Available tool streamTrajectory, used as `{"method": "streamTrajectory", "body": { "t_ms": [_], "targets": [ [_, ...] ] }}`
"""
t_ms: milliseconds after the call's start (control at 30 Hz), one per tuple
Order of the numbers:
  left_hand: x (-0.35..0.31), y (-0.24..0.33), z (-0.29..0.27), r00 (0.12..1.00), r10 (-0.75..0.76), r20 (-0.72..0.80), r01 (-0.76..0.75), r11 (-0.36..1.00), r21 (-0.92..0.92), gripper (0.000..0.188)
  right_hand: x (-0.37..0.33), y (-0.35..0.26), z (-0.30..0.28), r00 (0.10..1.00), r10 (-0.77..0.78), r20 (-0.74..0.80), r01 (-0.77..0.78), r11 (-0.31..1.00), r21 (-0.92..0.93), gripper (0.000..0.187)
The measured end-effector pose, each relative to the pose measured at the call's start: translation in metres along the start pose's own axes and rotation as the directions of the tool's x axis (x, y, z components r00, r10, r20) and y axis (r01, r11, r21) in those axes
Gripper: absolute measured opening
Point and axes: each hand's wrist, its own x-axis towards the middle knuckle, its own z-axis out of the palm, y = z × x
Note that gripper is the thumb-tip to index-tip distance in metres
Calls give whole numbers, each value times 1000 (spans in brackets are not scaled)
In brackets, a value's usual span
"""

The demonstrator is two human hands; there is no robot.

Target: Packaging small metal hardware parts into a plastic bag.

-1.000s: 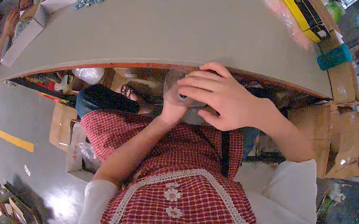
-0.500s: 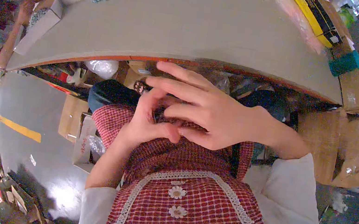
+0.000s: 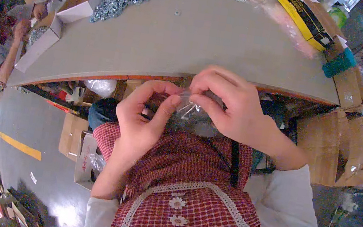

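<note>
In front of my lap, just off the table's near edge, I have a small clear plastic bag (image 3: 191,112) between my hands. My left hand (image 3: 141,112) pinches one side of its top between thumb and fingers. Opposite it, my right hand (image 3: 230,104) grips the other side, fingers curled in. Thin bright streaks show through the plastic; whether they are contents or glare I cannot make out. The bag's lower part hangs above my red checked apron (image 3: 178,160).
Across the grey table (image 3: 202,41), small silvery metal parts (image 3: 128,0) lie heaped near a white carton (image 3: 43,39). Another person's arm (image 3: 12,48) is beside that carton. A yellow-and-black box (image 3: 301,16), pink plastic (image 3: 289,31) and a teal roll (image 3: 340,63) lie right. Cardboard (image 3: 319,145) stands below.
My hands have gone from overlapping with spread fingers to pinching the clear bag side by side. The bag now shows between them. My right hand has moved right.
</note>
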Motion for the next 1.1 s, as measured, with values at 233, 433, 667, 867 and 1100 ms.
{"method": "streamTrajectory", "body": {
  "t_ms": [233, 433, 667, 867, 1100],
  "targets": [
    [5, 0, 9, 964, 264, -13, -257, 949, 183, 9, -6, -5, 2, 997, 53, -57, -45, 988, 147, 10],
    [9, 6, 12, 943, 316, 108, -332, 924, 191, 10, -15, -1, -11, 997, 34, 62, -41, 992, 120, 14],
    [40, 20, 30, 968, 45, 246, -65, 995, 74, 7, -43, 9, -49, 967, 238, 90, -250, 954, 164, 12],
    [128, -41, 56, 872, -5, 490, -201, 908, 367, 39, -101, 48, -73, 812, 574, -108, -376, 656, 655, 13],
    [207, -99, 30, 927, -159, 340, -286, 287, 914, 72, -201, 58, -154, -33, 439, -898, -48, 897, 440, 9]
  ]
}}
